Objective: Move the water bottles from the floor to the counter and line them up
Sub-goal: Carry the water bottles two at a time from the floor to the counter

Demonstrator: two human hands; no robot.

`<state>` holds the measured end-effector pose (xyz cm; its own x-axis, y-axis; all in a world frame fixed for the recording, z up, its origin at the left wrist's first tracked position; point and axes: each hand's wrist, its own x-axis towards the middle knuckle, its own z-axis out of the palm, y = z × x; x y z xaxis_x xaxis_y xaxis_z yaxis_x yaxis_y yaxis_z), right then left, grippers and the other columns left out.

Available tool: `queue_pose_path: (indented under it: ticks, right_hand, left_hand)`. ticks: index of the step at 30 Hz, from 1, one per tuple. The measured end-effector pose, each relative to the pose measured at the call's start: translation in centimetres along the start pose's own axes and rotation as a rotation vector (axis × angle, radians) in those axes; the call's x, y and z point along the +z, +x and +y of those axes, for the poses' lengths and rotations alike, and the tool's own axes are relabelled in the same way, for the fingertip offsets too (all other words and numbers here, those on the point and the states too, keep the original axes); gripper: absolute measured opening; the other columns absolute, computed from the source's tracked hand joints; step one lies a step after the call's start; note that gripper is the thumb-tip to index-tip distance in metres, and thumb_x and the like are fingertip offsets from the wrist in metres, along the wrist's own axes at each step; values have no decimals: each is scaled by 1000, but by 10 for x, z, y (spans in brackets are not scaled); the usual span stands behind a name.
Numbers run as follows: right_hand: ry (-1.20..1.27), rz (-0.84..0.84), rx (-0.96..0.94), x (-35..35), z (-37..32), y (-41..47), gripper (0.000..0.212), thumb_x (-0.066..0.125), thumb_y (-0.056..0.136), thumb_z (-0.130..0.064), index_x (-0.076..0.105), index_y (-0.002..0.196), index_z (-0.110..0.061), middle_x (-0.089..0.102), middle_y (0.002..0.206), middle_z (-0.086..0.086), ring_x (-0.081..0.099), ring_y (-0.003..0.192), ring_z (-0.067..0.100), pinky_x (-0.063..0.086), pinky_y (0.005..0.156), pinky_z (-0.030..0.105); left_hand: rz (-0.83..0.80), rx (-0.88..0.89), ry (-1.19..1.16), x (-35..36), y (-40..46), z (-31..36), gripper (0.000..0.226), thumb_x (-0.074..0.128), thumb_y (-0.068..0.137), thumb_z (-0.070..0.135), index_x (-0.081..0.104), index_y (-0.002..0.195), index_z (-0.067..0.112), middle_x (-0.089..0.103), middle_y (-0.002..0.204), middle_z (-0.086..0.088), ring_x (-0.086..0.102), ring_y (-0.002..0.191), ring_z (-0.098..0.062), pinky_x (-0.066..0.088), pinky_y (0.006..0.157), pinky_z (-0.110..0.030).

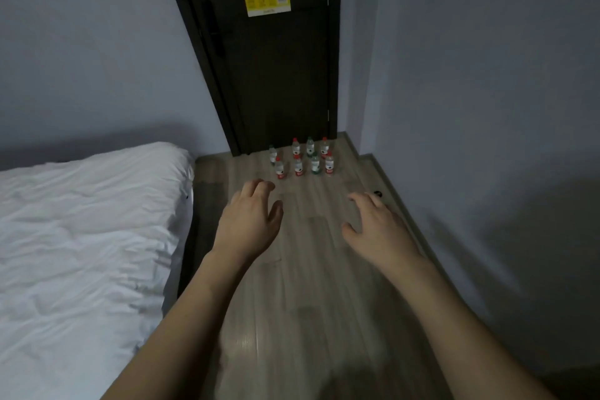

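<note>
8 water bottles [300,157] stand upright in 2 rows on the floor [292,269] before the door [272,75], ahead of both hands. Left hand [250,221] and right hand [378,227] reach forward, fingers loosely spread, empty.

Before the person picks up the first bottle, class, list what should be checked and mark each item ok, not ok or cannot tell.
1. Left hand free: ok, holds nothing.
2. Right hand free: ok, holds nothing.
3. Water bottles upright on the floor: ok, all standing by the door.
4. Bottles within reach: not ok, hands short of them.
5. Counter ready: cannot tell, not in view.
6. Caps tight: cannot tell, too small.
</note>
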<state>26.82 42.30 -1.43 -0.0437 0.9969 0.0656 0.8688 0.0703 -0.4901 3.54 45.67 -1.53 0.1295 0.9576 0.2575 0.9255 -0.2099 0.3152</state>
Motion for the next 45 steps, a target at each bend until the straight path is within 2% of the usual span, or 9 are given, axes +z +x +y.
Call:
queue_pose_path:
  ticks: [6,13,21,26,29,32,37,43,45]
  right_hand:
    - [-1,-18,-10,20,6,109,55,55,89,-33,41,141,-19,45,141,2,49,122,22,40,97,31]
    - [8,-27,-15,57,-8,267,55,55,90,-33,39,141,-21,42,143,-2,47,124,19,38,99,31]
    - [-1,13,-15,76,-33,449,54,57,90,-36,39,140,-26,42,143,-5,49,122,15,39,91,25]
    - [34,-42,57,100,-10,540,54,59,88,-33,41,138,-26,43,142,-3,48,122,17,41,92,30]
    - [47,-35,74,120,11,605,54,60,88,-32,43,138,-22,45,140,-1,50,119,19,42,87,28]
    - [86,-25,61,134,28,673,52,58,87,-35,44,137,-23,47,139,-1,51,118,18,41,88,27]
    - [84,-83,93,146,40,783,52,57,87,-42,39,134,-29,50,135,-2,57,108,18,50,89,39]
    - [13,-136,96,179,45,898,53,59,85,-41,40,133,-29,51,133,-3,58,106,18,48,83,30]
    - [-15,-170,98,196,46,932,54,59,85,-41,39,133,-30,51,132,-1,58,107,19,49,84,30]
  left_hand:
    - [-39,-40,-21,35,91,-40,42,49,97,40,51,134,19,50,137,-2,55,116,-20,50,93,-35]
    - [-60,-72,-35,71,231,-123,42,49,97,40,51,134,19,51,136,-2,56,116,-20,50,91,-36]
    - [-62,-80,-19,81,411,-194,42,51,97,38,52,133,17,56,131,-5,58,112,-22,47,85,-34]
    - [-136,-60,-29,117,498,-215,42,49,97,42,50,133,22,54,132,-1,58,110,-19,44,82,-29]
    - [-187,-56,-18,146,557,-231,42,49,98,42,48,135,23,52,134,-1,58,110,-19,44,82,-28]
    - [-229,-55,7,170,620,-244,41,48,99,40,48,135,21,53,134,-2,58,110,-19,42,81,-26]
    - [-254,-50,50,187,726,-264,41,49,98,40,50,133,20,56,131,-4,59,111,-22,47,86,-32]
    - [-302,-104,42,221,827,-301,44,47,98,44,45,137,23,53,134,-2,59,110,-19,52,87,-33]
    - [-324,-104,36,239,854,-320,45,47,98,44,46,137,22,53,135,-2,59,112,-20,51,88,-34]
